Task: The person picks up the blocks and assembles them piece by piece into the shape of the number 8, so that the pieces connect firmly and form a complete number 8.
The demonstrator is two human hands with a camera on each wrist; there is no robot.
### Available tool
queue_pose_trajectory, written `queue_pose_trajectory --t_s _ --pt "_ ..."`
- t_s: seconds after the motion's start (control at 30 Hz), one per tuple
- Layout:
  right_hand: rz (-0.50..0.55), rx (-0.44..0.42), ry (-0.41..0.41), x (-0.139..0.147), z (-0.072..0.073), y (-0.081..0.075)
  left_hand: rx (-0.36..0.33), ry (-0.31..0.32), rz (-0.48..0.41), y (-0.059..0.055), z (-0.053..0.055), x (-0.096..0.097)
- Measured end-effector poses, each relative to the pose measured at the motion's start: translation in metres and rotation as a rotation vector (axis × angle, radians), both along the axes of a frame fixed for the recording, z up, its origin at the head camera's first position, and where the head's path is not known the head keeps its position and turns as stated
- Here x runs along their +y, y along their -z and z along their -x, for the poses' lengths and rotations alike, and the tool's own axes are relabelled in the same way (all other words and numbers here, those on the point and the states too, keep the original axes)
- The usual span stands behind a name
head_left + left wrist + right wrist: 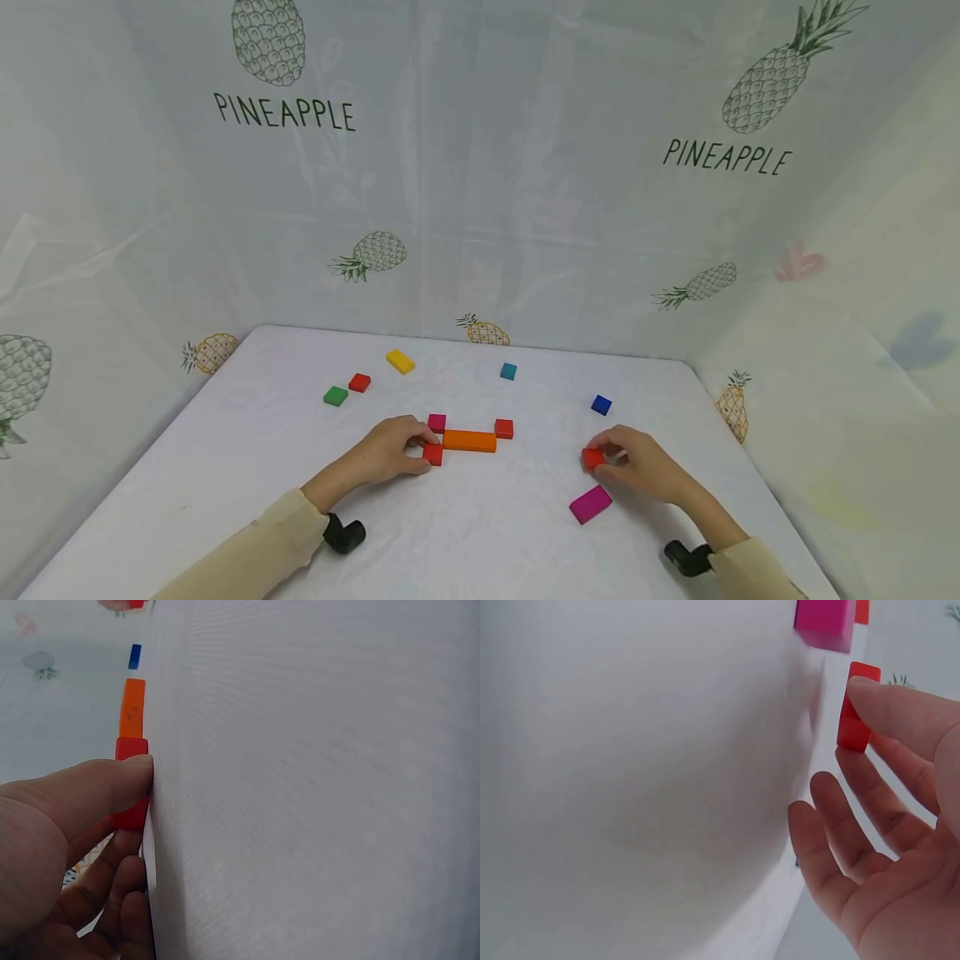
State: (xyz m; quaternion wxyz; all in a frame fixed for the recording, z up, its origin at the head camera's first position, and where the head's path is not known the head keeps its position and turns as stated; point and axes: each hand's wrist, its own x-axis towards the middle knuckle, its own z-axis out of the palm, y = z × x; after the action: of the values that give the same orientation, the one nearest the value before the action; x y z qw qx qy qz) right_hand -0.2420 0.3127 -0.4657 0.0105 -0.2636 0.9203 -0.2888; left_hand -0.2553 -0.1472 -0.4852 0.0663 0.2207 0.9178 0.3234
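My left hand pinches a red block between thumb and fingers, at the near left end of a long orange block. In the left wrist view that red block lines up with the orange block. A magenta block sits at the orange block's far left corner, and another red block at its far right corner. Off to the right, my right hand grips a red block by thumb and fingertips; the right wrist view shows this block upright against the thumb.
A magenta oblong block lies just in front of the right hand. Farther back are a blue block, a teal block, a yellow block, a red block and a green block. A pineapple-print curtain hangs behind the white table.
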Motion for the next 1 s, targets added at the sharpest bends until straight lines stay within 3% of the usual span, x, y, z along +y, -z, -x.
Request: queue_pose_trajectory --t_s 0.43,1.0 --pt "0.058 -0.012 0.003 -0.024 -0.006 -0.004 -0.002 0.011 -0.005 -0.001 0.000 0.001" --pt "0.006 -0.072 0.066 -0.070 -0.011 -0.004 0.004 -0.002 0.010 0.001 0.001 0.000"
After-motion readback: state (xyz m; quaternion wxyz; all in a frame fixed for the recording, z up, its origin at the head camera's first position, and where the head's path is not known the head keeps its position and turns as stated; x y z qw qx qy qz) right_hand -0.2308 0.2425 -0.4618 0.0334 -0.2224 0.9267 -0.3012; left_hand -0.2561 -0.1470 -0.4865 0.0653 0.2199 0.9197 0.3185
